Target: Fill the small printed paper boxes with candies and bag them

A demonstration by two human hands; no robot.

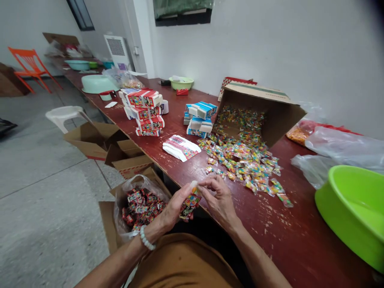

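At the counter edge, left hand and right hand pinch one upright packet between them, candy heap just beyond.

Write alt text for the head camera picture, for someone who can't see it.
Two hands, the left hand and right hand, hold a small printed packet together at the edge of a long red table. A tipped cardboard box spills wrapped candies across it, near a green basin. A bag of packets sits on the floor.
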